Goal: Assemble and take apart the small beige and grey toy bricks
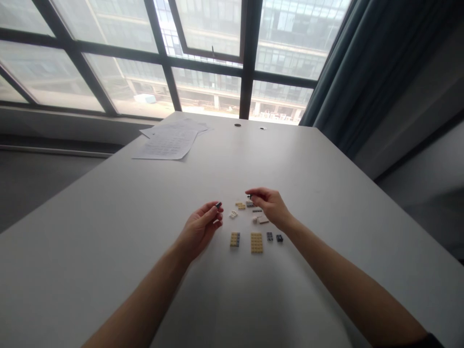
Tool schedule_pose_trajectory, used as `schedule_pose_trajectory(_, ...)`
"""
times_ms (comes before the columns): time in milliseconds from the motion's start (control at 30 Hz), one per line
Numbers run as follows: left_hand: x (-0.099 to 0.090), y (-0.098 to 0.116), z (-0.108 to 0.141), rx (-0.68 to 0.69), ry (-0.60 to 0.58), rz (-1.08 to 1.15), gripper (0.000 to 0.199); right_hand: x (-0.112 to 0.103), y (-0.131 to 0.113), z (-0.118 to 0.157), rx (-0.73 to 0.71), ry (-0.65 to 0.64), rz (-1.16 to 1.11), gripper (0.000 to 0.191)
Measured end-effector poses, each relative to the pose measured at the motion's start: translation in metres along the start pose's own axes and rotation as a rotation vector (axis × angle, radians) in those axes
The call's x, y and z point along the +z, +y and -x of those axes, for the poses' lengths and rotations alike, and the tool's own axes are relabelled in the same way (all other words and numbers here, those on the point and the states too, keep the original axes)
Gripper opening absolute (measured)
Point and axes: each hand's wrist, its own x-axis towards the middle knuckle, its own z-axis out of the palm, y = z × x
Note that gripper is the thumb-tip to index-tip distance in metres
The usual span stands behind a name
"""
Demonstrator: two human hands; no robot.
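My left hand [203, 226] pinches a small dark building brick [218, 205] between thumb and fingertips, above the table. My right hand [270, 205] is closed on another small dark brick [249, 196], held over the loose pieces. Under its fingers lies a grey brick [250, 204], partly hidden. Tan pieces [240, 206] and a white piece [233, 213] lie between the hands. Closer to me are a tan-and-grey studded block [235, 239] and a tan studded plate [256, 243]. To their right sit a grey brick [269, 236] and a black one [279, 238].
All this rests on a white table [163, 193]. Printed papers [170, 140] lie at its far left. Two round holes, one of them a dark cable hole [237, 125], are near the far edge. Beyond stand windows, with a dark curtain [362, 72] on the right.
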Motion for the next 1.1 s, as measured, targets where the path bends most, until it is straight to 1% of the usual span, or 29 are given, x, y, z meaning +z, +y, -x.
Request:
schedule_pose_trajectory(33, 0.001, 0.000, 0.000, -0.006, -0.003, 0.001, 0.030, -0.002, -0.002, 0.010, 0.088, 0.007, -0.204, 0.015)
schedule_pose_trajectory(100, 0.004, -0.001, 0.002, -0.019, -0.007, 0.001, 0.029, -0.007, -0.007, 0.029, 0.237, 0.017, -0.560, 0.020)
schedule_pose_trajectory(167, 0.007, -0.001, 0.003, -0.027, -0.012, -0.003, 0.029, -0.010, -0.011, 0.046, 0.308, 0.013, -0.786, 0.026)
schedule_pose_trajectory(233, 0.010, -0.002, 0.006, -0.032, -0.026, -0.009, 0.029, -0.011, -0.014, 0.059, 0.333, 0.019, -0.900, 0.026)
schedule_pose_trajectory(333, 0.013, -0.005, 0.010, -0.035, -0.058, -0.027, 0.030, -0.010, -0.015, 0.073, 0.355, 0.077, -0.926, 0.025)
schedule_pose_trajectory(467, 0.019, -0.008, 0.016, -0.038, -0.085, -0.103, 0.030, -0.010, -0.015, 0.086, 0.391, 0.147, -0.798, 0.027)
schedule_pose_trajectory(533, 0.025, -0.010, 0.021, -0.031, -0.101, -0.206, 0.029, -0.013, -0.016, 0.092, 0.411, 0.164, -0.730, 0.028)
schedule_pose_trajectory(567, 0.029, -0.011, 0.025, -0.020, -0.126, -0.295, 0.028, -0.015, -0.016, 0.096, 0.413, 0.178, -0.686, 0.028)
schedule_pose_trajectory(600, 0.034, -0.012, 0.029, 0.003, -0.162, -0.416, 0.026, -0.018, -0.016, 0.099, 0.407, 0.190, -0.630, 0.028)
schedule_pose_trajectory(667, 0.044, -0.017, 0.041, 0.093, -0.275, -0.730, 0.019, -0.025, -0.013, 0.107, 0.381, 0.202, -0.495, 0.028)
schedule_pose_trajectory(767, 0.058, -0.031, 0.061, 0.312, -0.466, -1.183, 0.008, -0.037, -0.006, 0.119, 0.392, 0.185, -0.337, 0.027)
schedule_pose_trajectory(833, 0.064, -0.042, 0.071, 0.431, -0.541, -1.409, 0.009, -0.043, 0.000, 0.127, 0.416, 0.162, -0.237, 0.025)
schedule_pose_trajectory(867, 0.066, -0.048, 0.075, 0.472, -0.557, -1.506, 0.009, -0.046, 0.003, 0.131, 0.408, 0.143, -0.155, 0.023)
schedule_pose_trajectory(900, 0.068, -0.054, 0.078, 0.498, -0.564, -1.593, 0.009, -0.048, 0.005, 0.136, 0.369, 0.120, -0.041, 0.019)
schedule_pose_trajectory(933, 0.068, -0.058, 0.079, 0.511, -0.562, -1.662, 0.010, -0.049, 0.008, 0.139, 0.299, 0.093, 0.101, 0.014)
schedule_pose_trajectory(1000, 0.069, -0.065, 0.080, 0.504, -0.550, -1.745, 0.011, -0.050, 0.012, 0.146, 0.082, 0.033, 0.410, 0.008)
schedule_pose_trajectory(1067, 0.069, -0.067, 0.079, 0.484, -0.541, -1.776, 0.013, -0.049, 0.015, 0.152, -0.156, -0.023, 0.656, 0.014)
schedule_pose_trajectory(1100, 0.069, -0.068, 0.078, 0.475, -0.537, -1.782, 0.013, -0.049, 0.017, 0.154, -0.247, -0.047, 0.739, 0.017)
